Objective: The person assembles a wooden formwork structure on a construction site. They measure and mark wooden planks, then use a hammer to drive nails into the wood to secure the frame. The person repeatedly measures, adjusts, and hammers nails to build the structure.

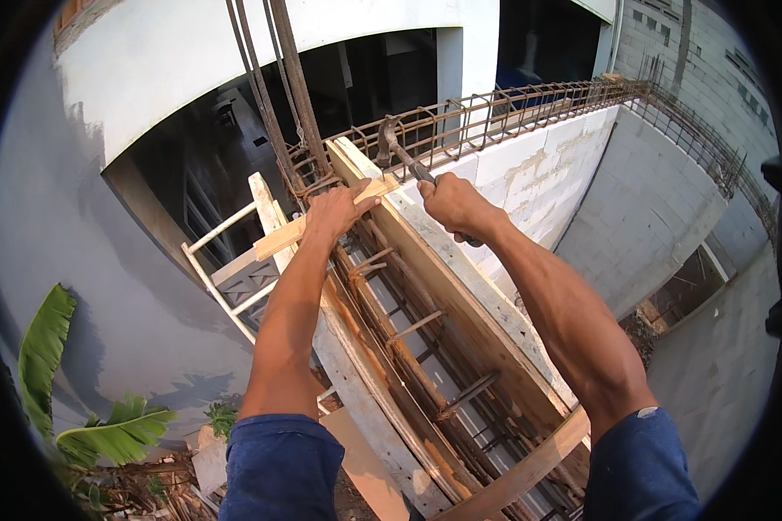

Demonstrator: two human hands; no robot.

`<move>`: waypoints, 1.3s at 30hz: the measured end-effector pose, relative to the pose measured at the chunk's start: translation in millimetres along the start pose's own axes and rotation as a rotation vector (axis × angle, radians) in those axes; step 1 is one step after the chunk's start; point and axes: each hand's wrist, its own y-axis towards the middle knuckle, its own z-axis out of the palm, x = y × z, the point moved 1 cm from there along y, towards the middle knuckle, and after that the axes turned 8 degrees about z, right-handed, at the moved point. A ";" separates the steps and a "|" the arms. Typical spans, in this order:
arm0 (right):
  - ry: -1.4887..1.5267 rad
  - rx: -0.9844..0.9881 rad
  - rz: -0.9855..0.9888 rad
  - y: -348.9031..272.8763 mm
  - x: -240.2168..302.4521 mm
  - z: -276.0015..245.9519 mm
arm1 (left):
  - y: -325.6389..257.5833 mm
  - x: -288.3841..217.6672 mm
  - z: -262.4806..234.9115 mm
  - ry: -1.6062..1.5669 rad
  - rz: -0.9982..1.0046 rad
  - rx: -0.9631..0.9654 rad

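Both arms stretched forward over the wooden formwork, sleeves dark blue. Left hand palm down, fingers curled over a short wooden strip laid crosswise on the formwork's far end, pressing it against the board edges. Right hand closed in a fist around the handle of a claw hammer, head raised just above the strip's right end (contact with a nail, if any, too small to tell). Rebar cage lies between the boards. White ladder leans left of the formwork.
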 end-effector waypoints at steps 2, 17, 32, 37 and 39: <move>-0.009 -0.003 -0.004 -1.5 -2.1 -6.2 | -0.8 0.8 0.5 -0.004 -0.012 -0.013; 0.025 -0.284 -0.197 1.3 1.4 -11.6 | 2.3 6.1 5.6 0.016 0.024 -0.059; 0.241 -0.452 -0.363 4.1 -2.1 2.2 | 2.2 6.8 4.1 -0.040 0.028 -0.053; -0.146 -0.053 0.028 -3.4 -1.2 8.5 | 2.7 8.1 7.1 -0.006 0.031 -0.025; -0.034 -0.074 0.010 -3.8 -8.1 3.3 | 5.3 9.4 7.0 0.018 0.064 -0.088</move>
